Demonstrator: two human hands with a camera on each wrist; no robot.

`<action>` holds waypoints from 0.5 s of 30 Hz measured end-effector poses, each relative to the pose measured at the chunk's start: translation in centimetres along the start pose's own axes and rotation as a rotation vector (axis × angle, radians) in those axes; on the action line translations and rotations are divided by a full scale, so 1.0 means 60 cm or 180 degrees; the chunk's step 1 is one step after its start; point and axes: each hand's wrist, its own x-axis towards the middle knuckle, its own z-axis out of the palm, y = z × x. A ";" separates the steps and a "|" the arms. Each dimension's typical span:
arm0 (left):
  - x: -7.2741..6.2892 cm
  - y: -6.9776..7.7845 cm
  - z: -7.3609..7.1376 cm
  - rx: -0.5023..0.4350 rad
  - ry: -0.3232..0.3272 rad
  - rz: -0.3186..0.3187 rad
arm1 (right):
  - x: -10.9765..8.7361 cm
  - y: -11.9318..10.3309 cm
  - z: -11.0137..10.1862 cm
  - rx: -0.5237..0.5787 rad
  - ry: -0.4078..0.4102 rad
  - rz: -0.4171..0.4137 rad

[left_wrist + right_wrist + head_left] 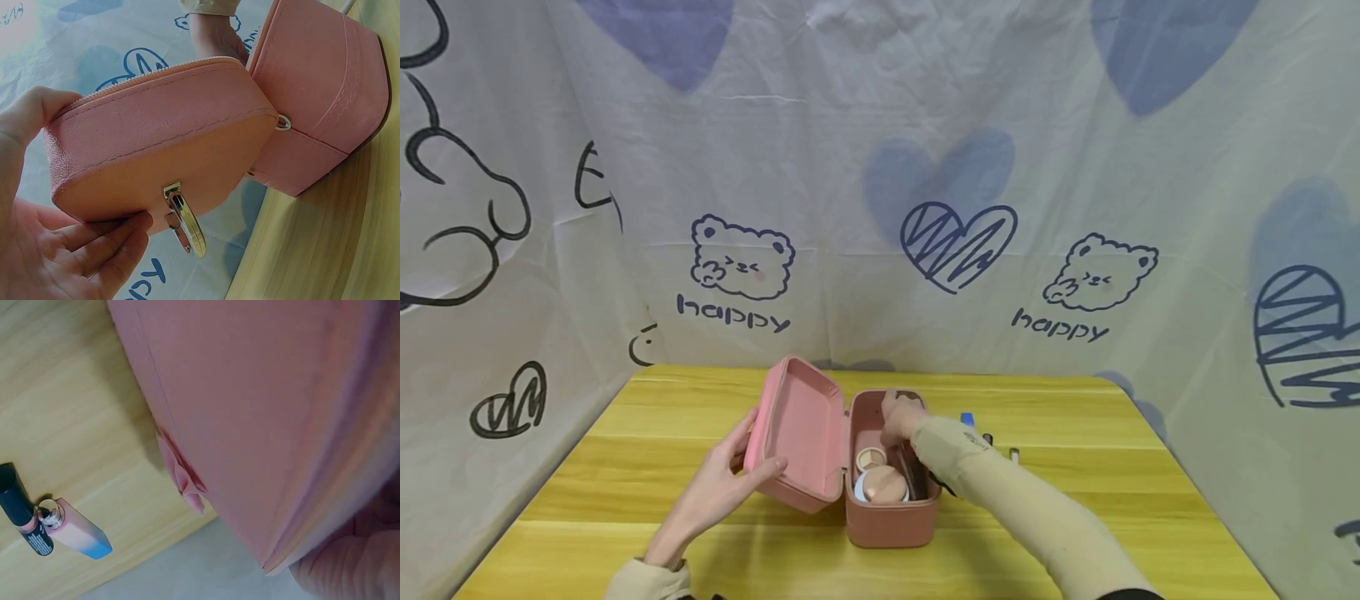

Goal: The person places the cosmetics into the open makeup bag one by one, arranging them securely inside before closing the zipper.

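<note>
A pink zip-up cosmetic case [891, 527] stands unzipped on the table, its lid [805, 425] swung out to the left. My left hand [718, 487] grips that lid, thumb over the zipped rim and fingers against the outside. In the left wrist view a gold-coloured ring handle [187, 225] hangs from the lid's top. My right hand [901, 419] reaches inside the case near its far end; its fingertips and anything between them are hidden. Inside lie a round beige compact [885, 484], a small round three-colour palette [871, 458] and a long dark item [914, 472].
Right of the case, on the wooden table [1060, 417], lie a pink-and-blue tube [78, 530], a black-capped tube [19, 500] and a small slim item [1015, 456]. A printed cloth [850, 167] hangs behind the table.
</note>
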 end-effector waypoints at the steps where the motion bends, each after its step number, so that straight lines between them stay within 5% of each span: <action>1: 0.000 0.000 0.000 0.0002 0.0002 0.0001 | 0.001 0.000 0.002 -0.0017 0.0031 0.0009; 15: 0.000 0.002 0.000 0.0021 0.0007 -0.0011 | 0.013 0.006 0.020 -0.0795 0.0436 -0.0308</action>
